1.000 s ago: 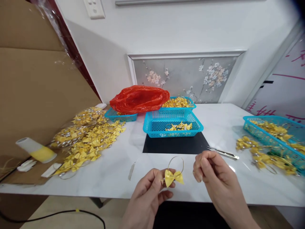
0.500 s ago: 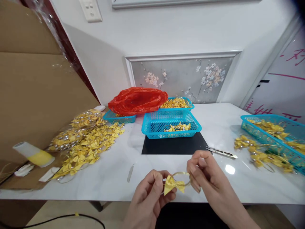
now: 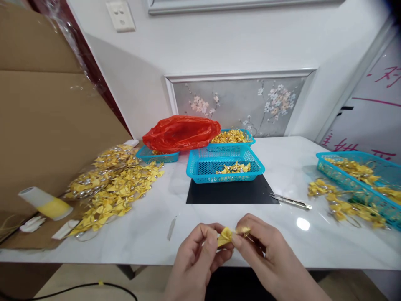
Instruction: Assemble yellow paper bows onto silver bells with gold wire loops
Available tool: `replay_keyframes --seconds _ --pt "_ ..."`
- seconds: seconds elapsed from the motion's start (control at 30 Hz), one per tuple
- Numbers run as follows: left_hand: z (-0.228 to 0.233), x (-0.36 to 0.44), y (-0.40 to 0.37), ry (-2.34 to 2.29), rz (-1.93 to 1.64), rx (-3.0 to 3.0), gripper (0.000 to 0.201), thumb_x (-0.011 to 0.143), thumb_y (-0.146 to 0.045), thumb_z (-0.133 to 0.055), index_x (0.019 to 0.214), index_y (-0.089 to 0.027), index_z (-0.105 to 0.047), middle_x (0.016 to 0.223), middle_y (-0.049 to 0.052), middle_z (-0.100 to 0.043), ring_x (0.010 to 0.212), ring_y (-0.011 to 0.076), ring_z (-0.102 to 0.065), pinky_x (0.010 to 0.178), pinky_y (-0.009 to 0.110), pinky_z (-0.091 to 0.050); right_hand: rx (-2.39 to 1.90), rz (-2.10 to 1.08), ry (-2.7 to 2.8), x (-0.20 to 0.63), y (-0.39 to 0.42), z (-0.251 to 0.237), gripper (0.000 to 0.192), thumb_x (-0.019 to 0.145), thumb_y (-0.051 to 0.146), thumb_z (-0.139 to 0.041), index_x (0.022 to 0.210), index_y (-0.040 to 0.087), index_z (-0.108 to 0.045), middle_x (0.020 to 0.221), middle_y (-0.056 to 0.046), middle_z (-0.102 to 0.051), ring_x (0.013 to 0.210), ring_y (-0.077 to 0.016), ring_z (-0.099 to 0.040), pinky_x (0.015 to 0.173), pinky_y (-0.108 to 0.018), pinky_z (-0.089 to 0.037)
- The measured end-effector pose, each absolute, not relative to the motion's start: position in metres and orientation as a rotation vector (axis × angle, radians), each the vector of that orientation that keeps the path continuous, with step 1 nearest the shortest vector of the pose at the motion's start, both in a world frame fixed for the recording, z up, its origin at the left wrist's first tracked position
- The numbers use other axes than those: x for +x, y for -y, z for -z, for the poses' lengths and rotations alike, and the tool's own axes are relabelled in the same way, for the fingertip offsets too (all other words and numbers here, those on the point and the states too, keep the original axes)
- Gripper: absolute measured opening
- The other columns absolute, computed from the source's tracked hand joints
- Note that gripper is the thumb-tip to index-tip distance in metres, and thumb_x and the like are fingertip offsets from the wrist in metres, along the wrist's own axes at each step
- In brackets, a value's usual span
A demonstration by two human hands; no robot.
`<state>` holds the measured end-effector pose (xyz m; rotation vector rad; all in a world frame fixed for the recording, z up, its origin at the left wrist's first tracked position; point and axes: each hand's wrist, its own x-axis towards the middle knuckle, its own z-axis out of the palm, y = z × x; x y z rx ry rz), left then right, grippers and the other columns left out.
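We are pinching small yellow bow between left hand and right hand, close together; squeezing hard may be squashing bow.

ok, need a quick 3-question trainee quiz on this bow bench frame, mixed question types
1. True or false: both hands grip the yellow bow.
2. What lies on the table just right of the black mat? A) scissors B) tape roll C) pen
3. Fill in: the red plastic bag rests over a ____ basket.

Key: 1. True: left hand and right hand pinch it together. 2. A, the scissors. 3. Blue, the far-left blue basket.
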<state>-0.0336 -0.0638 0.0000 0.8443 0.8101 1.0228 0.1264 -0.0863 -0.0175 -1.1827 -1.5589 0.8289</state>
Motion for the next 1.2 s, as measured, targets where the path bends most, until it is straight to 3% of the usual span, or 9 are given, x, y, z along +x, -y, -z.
replay_keyframes --seconds 0.1,0.3,0.47,0.57,0.73,0.93,1.1,1.2 --pt "0.000 -0.034 0.066 -0.863 -1.024 0.824 0.023 0.073 -0.040 -0.081 0.071 -0.018 -0.075 0.102 0.003 -0.068 0.081 0.0155 -0.067 0.077 0.024 -0.058 -1.167 -0.831 1.467 0.122 0.085 0.019 0.030 0.099 0.034 -0.046 0.074 0.020 -0.052 0.074 0.000 -0.047 0.064 -0.0144 -0.046 0.056 -0.027 -0.037" --pt "0.001 -0.033 0.066 -0.798 -0.912 0.735 0.027 0.073 -0.042 -0.081 0.085 -0.018 -0.079 0.076 0.003 -0.070 0.071 0.0126 -0.063 0.066 0.020 -0.054 -1.198 -0.818 1.361 0.116 0.088 0.024 0.031 0.100 0.039 -0.045 0.077 0.019 -0.053 0.076 -0.001 -0.049 0.066 -0.0142 -0.047 0.058 -0.027 -0.037" --pt "0.001 -0.030 0.066 -0.800 -0.949 0.717 0.030 0.070 -0.045 -0.082 0.083 -0.018 -0.078 0.081 0.004 -0.069 0.076 0.0149 -0.059 0.064 0.022 -0.054 -1.225 -0.877 1.339 0.115 0.089 0.024 0.034 0.098 0.042 -0.046 0.072 0.020 -0.048 0.072 0.002 -0.044 0.063 -0.0137 -0.042 0.058 -0.027 -0.034" --pt "0.004 -0.031 0.065 -0.793 -0.964 0.762 0.028 0.069 -0.042 -0.084 0.075 -0.018 -0.072 0.090 0.005 -0.069 0.077 0.0149 -0.058 0.063 0.022 -0.053 -1.230 -0.993 1.312 0.117 0.089 0.022 0.035 0.097 0.045 -0.047 0.072 0.020 -0.048 0.072 0.002 -0.044 0.064 -0.0140 -0.042 0.059 -0.027 -0.034" --pt "0.009 -0.032 0.061 -0.725 -0.985 0.942 0.040 0.070 -0.027 -0.084 0.060 -0.018 -0.047 0.082 0.002 -0.067 0.067 0.0118 -0.052 0.060 0.020 -0.046 -1.207 -1.122 1.299 0.120 0.087 0.021 0.037 0.094 0.048 -0.050 0.070 0.020 -0.047 0.068 0.003 -0.044 0.063 -0.0134 -0.040 0.059 -0.026 -0.034" --pt "0.012 -0.028 0.058 -0.881 -1.102 1.075 0.042 0.069 -0.024 -0.082 0.056 -0.018 -0.042 0.077 0.001 -0.064 0.067 0.0126 -0.053 0.061 0.021 -0.043 -1.221 -1.131 1.298 0.117 0.087 0.023 0.042 0.093 0.054 -0.050 0.070 0.019 -0.050 0.071 0.002 -0.041 0.061 -0.0122 -0.035 0.054 -0.025 -0.030" --pt "0.017 -0.029 0.056 -0.950 -1.182 1.168 0.039 0.069 -0.020 -0.077 0.054 -0.019 -0.041 0.071 0.001 -0.062 0.064 0.0136 -0.052 0.058 0.021 -0.042 -1.184 -1.297 1.236 0.114 0.087 0.025 0.046 0.094 0.060 -0.046 0.071 0.020 -0.044 0.058 0.009 -0.025 0.049 -0.0084 -0.020 0.045 -0.024 -0.017" --pt "0.018 -0.033 0.054 -0.999 -1.182 1.238 0.038 0.070 -0.020 -0.075 0.055 -0.020 -0.040 0.069 0.000 -0.062 0.063 0.0137 -0.053 0.057 0.021 -0.044 -1.104 -1.360 1.239 0.111 0.088 0.028 0.047 0.095 0.062 -0.042 0.072 0.021 -0.041 0.053 0.010 -0.024 0.046 -0.0082 -0.022 0.044 -0.024 -0.020"
